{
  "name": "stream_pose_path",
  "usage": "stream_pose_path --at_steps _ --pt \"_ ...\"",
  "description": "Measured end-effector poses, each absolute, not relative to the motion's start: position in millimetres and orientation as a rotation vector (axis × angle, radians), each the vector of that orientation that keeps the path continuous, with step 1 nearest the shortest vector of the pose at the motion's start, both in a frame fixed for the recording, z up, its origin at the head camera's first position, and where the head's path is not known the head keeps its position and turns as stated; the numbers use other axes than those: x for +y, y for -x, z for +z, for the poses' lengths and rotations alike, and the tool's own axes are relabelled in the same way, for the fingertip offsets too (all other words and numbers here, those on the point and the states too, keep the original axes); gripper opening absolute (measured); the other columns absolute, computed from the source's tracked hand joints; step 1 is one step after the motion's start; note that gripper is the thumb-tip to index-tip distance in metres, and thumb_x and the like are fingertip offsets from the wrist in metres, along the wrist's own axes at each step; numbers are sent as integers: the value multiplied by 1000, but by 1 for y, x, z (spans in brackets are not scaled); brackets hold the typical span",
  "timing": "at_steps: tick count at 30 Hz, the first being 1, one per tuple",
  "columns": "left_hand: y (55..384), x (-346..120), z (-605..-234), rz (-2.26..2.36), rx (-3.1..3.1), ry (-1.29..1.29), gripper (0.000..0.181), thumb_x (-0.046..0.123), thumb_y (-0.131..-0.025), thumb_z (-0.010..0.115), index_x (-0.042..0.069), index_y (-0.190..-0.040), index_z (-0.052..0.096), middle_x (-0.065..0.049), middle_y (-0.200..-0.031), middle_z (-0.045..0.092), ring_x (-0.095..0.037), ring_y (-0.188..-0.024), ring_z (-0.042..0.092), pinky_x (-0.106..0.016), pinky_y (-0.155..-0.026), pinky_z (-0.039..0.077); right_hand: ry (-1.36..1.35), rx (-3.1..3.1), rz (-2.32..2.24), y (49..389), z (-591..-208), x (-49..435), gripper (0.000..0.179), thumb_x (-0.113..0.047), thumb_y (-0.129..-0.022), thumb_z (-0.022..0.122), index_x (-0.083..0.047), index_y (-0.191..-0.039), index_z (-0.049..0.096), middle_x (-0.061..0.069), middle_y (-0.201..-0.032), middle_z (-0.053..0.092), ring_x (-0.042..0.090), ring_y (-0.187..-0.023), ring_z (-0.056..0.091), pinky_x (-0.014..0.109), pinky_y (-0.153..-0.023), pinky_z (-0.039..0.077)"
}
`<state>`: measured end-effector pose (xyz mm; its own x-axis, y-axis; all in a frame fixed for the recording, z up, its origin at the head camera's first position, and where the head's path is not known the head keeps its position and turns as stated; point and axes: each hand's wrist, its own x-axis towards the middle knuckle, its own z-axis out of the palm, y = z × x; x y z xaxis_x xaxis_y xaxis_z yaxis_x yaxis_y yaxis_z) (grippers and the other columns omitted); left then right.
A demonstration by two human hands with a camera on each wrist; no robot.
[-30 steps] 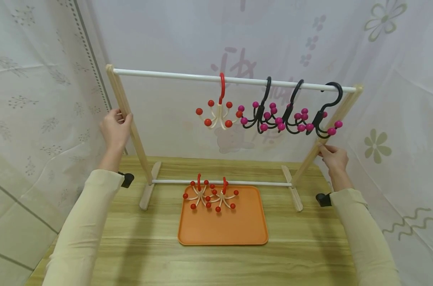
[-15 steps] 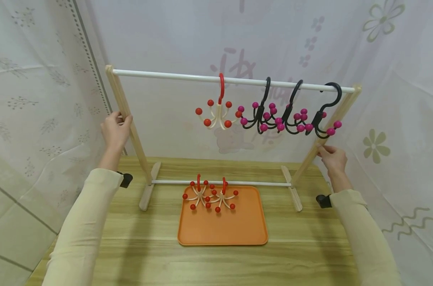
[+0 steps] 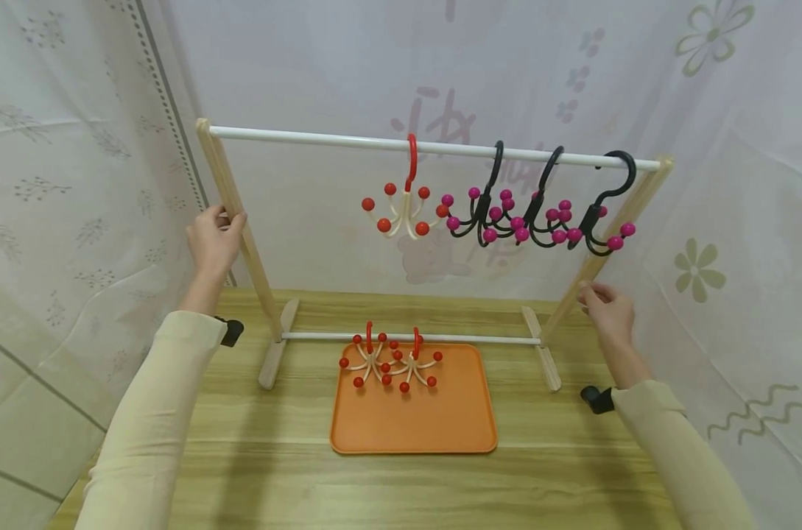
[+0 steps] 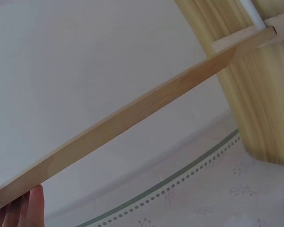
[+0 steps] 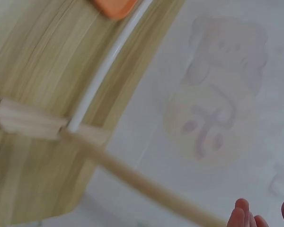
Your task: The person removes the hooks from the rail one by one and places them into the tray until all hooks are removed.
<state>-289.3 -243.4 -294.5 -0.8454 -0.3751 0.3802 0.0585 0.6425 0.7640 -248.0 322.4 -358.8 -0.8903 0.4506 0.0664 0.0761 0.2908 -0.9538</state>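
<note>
A clothes rack with wooden posts and a white top rail [image 3: 321,138] stands on the table. My left hand [image 3: 213,246] holds the left post [image 3: 255,261] between thumb and fingers; the left wrist view shows fingertips [image 4: 36,203] against the wood. Beside the right post [image 3: 566,302] is my right hand [image 3: 611,320], its thumb and fingers apart with nothing between them in the right wrist view. From the rail hang one red-and-cream hanger [image 3: 407,210] and three black hangers with magenta balls, one of them [image 3: 483,210] nearest the red one.
An orange tray [image 3: 414,427] lies in front of the rack's lower white rail [image 3: 507,340]. Two more red-and-cream hangers, one of them [image 3: 372,361] on the left, lie at its back edge. Wooden feet [image 3: 278,353] support the rack. A patterned curtain [image 3: 321,66] surrounds the table.
My right hand has let go of the right post and moved slightly down and toward me. The left hand keeps its hold; the rack and hangers stay in place.
</note>
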Motion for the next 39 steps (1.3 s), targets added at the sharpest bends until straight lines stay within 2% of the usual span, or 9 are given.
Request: stream_pose_path --at_steps 7,14,17,24,32,39 --pt "290 -244 -294 -1113 -2342 -243 41 31 -91 46 -3 -112 55 -22 -106 58 -31 -97 56 -40 -80 45 227 -2287 1816 238 -342 289 53 -29 -84 60 8 -119 48 0 -92 62 5 -79 61 20 -73 47" --pt "289 -244 -294 -1119 -2347 -244 42 32 -91 46 -3 -111 55 -22 -106 58 -31 -98 56 -41 -79 45 40 -2384 1835 230 -311 254 61 -41 -79 61 5 -117 51 16 -108 59 12 -88 61 27 -79 46" --pt "289 -244 -294 -1121 -2351 -243 42 32 -91 46 -3 -112 55 -22 -107 58 -31 -98 56 -41 -80 45 -40 -2382 1843 227 -296 242 58 -39 -80 61 5 -116 52 16 -106 60 14 -88 61 27 -78 46" --pt "289 -243 -293 -1116 -2354 -242 40 30 -91 46 -3 -113 54 -22 -106 58 -31 -98 56 -41 -79 45 -184 -2324 1892 226 -259 225 52 -34 -81 63 6 -112 55 3 -93 65 17 -86 62 26 -76 47" --pt "288 -243 -292 -1108 -2374 -241 42 33 -91 45 -2 -113 54 -22 -107 57 -32 -98 55 -42 -79 45 -261 -2373 1854 235 -227 214 53 -35 -80 63 6 -112 53 9 -101 62 23 -91 60 26 -79 46" --pt "288 -244 -293 -1096 -2369 -239 41 32 -91 46 -3 -112 55 -22 -106 58 -32 -97 56 -42 -79 45 -280 -2412 1815 248 -215 194 51 -34 -80 63 3 -114 54 15 -107 59 17 -86 62 28 -79 46"
